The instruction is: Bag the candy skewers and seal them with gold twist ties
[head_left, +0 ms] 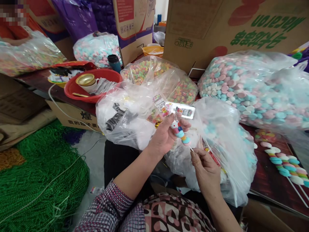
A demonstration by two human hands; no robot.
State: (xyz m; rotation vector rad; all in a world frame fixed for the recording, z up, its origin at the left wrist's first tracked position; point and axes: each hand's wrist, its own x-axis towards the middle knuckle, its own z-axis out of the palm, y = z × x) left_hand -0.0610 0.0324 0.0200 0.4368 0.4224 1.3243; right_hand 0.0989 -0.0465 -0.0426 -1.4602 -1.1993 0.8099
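Note:
My left hand is closed around a candy skewer of blue, white, pink and orange pieces threaded on a white stick. Just beyond the fingers, a clear wrapper with a printed label sticks out at the top of the skewer. Lower right of it, my right hand pinches the bottom end of the stick between thumb and forefinger. Under both hands lie open plastic bags; the one on the right holds pale candies. A bag with black-and-white striped ties is left of my left hand.
Finished-looking candy skewers lie on the dark table at right. A large bag of pastel candies stands behind them. A red basin with a bowl and a dark-lidded cup are at left. Green cords fill the lower left.

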